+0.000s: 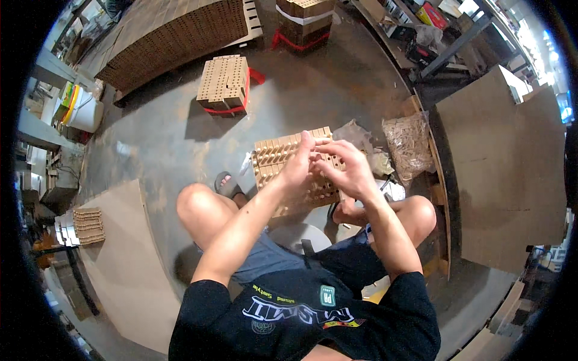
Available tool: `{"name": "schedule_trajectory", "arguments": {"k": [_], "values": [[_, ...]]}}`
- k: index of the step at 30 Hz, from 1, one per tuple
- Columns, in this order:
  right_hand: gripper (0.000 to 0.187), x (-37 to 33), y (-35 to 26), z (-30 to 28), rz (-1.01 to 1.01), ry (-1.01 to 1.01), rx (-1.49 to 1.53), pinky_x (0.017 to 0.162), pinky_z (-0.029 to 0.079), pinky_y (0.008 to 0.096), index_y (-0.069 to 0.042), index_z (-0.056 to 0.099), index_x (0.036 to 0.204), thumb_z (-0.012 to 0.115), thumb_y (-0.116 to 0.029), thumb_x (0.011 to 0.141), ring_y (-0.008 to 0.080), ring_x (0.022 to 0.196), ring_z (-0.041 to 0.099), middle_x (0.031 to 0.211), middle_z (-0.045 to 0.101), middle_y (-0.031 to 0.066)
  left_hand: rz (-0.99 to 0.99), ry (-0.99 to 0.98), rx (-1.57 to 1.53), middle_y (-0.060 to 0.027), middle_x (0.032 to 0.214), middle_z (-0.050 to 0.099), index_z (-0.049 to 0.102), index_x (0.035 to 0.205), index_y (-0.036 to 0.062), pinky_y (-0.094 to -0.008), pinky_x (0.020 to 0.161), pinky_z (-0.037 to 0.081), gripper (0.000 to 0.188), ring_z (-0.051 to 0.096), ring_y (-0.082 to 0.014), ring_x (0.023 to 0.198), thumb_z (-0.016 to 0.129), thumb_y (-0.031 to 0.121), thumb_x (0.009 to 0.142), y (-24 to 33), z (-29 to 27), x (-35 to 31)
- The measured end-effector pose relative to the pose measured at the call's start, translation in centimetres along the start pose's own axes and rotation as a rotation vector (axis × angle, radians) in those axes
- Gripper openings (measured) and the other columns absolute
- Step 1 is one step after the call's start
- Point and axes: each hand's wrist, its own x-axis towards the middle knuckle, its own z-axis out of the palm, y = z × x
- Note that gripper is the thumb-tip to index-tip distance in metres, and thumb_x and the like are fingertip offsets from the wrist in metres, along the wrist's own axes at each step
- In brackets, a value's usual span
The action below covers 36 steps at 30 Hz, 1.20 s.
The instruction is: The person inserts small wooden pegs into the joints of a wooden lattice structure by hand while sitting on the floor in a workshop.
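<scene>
Between my knees, on the floor, sits a block of light wooden pieces (265, 174) set side by side. Rows of holes run across its top, and short wooden dowels stand up from several of them on the left. Above the block, my left hand (296, 163) has its fingers curled in toward the other hand. My right hand (350, 171) meets it from the right, fingers bent and closed at the fingertips. Whatever lies between the fingers is too small or hidden to make out. A clear plastic bag of wooden dowels (407, 144) rests to the right.
Red straps bind one drilled wooden stack (221, 81) ahead and another (304, 27) farther off. A long row of drilled pieces (174, 51) stands far left. Large flat sheets lie left (123, 265) and right (512, 174). A white bucket (84, 111) stands at the left edge.
</scene>
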Motion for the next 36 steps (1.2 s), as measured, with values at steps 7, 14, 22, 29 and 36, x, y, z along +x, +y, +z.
{"name": "schedule_trajectory", "arguments": {"k": [7, 14, 22, 29, 36], "values": [[0.023, 1.3, -0.1, 0.4, 0.137, -0.223, -0.011, 0.096, 0.05, 0.043, -0.005, 0.073, 0.1, 0.078, -0.022, 0.085, 0.0329, 0.11, 0.062, 0.11, 0.067, 0.0128, 0.009, -0.058, -0.053, -0.018, 0.142, 0.052, 0.03, 0.155, 0.0011, -0.0368, 0.104, 0.047, 0.102, 0.057, -0.0248, 0.125, 0.009, 0.081, 0.094, 0.0, -0.5, -0.4], [0.017, 1.3, 0.4, -0.1, 0.289, -0.03, 0.175, 0.086, 0.054, 0.0329, -0.003, 0.072, 0.103, 0.074, -0.015, 0.091, 0.0186, 0.092, 0.067, 0.096, 0.072, 0.0072, 0.0, 0.087, 0.056, -0.0059, 0.093, 0.07, 0.034, 0.153, 0.0015, -0.023, 0.064, 0.049, 0.093, 0.062, -0.0097, 0.076, 0.008, 0.074, 0.1, 1.2, -1.4, -0.9], [0.018, -0.2, 3.8, -1.0, 0.156, -0.031, -0.072, 0.074, 0.056, 0.0322, -0.001, 0.07, 0.105, 0.072, -0.01, 0.09, 0.0203, 0.079, 0.069, 0.087, 0.071, 0.0123, 0.067, 0.286, -0.017, 0.0048, 0.062, 0.048, 0.049, 0.139, 0.0012, -0.0178, 0.046, 0.03, 0.085, 0.036, -0.0033, 0.05, 0.015, 0.07, 0.104, 0.5, -3.5, 0.4], [0.013, 0.0, 4.1, -0.7, 0.3, -0.133, -0.219, 0.079, 0.055, 0.0438, -0.006, 0.07, 0.095, 0.07, -0.016, 0.086, 0.0378, 0.09, 0.068, 0.095, 0.071, 0.0168, 0.09, 0.28, 0.057, 0.0052, 0.062, 0.047, 0.051, 0.138, 0.0009, -0.0178, 0.045, 0.028, 0.083, 0.036, -0.003, 0.049, 0.015, 0.067, 0.105, 0.1, -2.8, 0.7], [0.012, 0.0, 4.1, -0.9, 0.05, -0.116, -0.385, 0.075, 0.055, 0.0423, -0.005, 0.072, 0.092, 0.074, -0.013, 0.084, 0.0353, 0.083, 0.068, 0.085, 0.067, 0.014, 0.071, 0.279, 0.061, 0.0046, 0.064, 0.049, 0.054, 0.136, 0.0001, -0.0198, 0.048, 0.035, 0.087, 0.04, -0.0043, 0.051, 0.015, 0.071, 0.103, 0.4, -2.6, 0.5]]}}
